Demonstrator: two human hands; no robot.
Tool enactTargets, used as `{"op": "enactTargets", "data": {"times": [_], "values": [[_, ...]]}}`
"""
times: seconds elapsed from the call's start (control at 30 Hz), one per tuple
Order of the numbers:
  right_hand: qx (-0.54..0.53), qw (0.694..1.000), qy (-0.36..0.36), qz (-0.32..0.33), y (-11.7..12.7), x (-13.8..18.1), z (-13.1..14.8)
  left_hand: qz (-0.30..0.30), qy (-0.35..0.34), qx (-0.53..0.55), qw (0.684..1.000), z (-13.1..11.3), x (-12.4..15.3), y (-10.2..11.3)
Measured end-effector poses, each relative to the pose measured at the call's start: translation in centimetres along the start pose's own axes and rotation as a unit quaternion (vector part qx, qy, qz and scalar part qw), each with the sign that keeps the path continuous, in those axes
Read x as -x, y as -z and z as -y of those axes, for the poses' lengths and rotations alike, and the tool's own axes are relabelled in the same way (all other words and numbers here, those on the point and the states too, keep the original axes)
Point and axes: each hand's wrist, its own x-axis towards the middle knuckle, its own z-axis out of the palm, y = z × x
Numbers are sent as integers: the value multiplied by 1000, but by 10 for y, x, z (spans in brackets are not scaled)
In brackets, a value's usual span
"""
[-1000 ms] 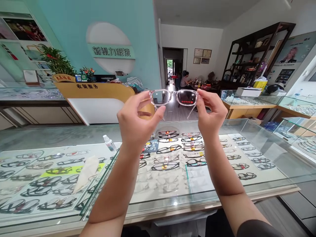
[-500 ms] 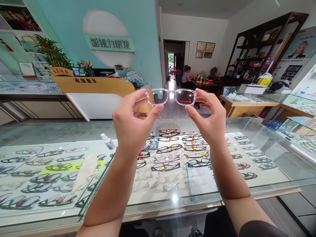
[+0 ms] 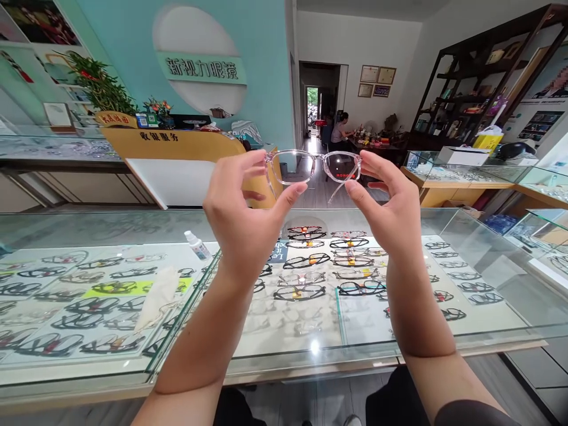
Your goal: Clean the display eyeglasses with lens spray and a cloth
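A pair of clear-framed eyeglasses (image 3: 318,158) is held up in the air above the glass counter, its front level with my fingers. Red lettering shows on the right lens. My left hand (image 3: 244,201) pinches the left end of the frame between thumb and fingers. At the opposite end, my right hand (image 3: 386,201) grips the frame the same way. The temples point away from me and downward, partly seen below the lenses. Beneath my hands, rows of eyeglasses (image 3: 299,293) lie inside the glass display case (image 3: 284,352).
On the case's left part stand a small white spray bottle (image 3: 197,245) and a pale cloth pouch (image 3: 157,299). Farther off are a yellow-and-white cashier counter (image 3: 177,171), a seated person (image 3: 341,131) at a table, a dark shelf (image 3: 470,89) and another display case (image 3: 452,186).
The eyeglasses have turned slightly, their right side swinging away, and the right temple shows more. Both hands still hold them. The whole view has shifted a little.
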Motion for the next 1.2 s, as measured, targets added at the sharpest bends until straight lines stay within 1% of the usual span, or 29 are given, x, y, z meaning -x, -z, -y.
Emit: {"op": "enactTargets", "data": {"times": [0.13, 0.27, 0.37, 0.53, 0.77, 0.9, 0.97, 1.1, 1.2], "values": [[-1, 1000, -7, 23, 2, -3, -1, -18, -17, 8, 1000, -1, 2, -1], [7, 1000, 0, 21, 2, -3, -3, 6, 1, 60, 998, 0, 4, -2], [27, 999, 18, 11, 0, -2, -4, 10, -5, 73, 997, 4, 4, -5], [55, 997, 42, -18, 0, 0, -1, 4, -24, 51, 998, 14, 2, -10], [91, 992, 74, -37, -1, 2, 6, 48, 9, 71, 996, 30, 2, -20], [89, 993, 59, -43, -1, 4, 12, 76, 45, 73, 993, 31, 3, -25], [78, 995, 45, -37, -1, 4, 14, 79, 53, 67, 993, 30, 3, -25], [61, 997, 37, -29, -4, 5, 15, 67, 44, 59, 995, 29, 2, -24], [74, 996, 43, -36, -7, 5, 15, 62, 38, 60, 996, 27, 2, -22]]}}
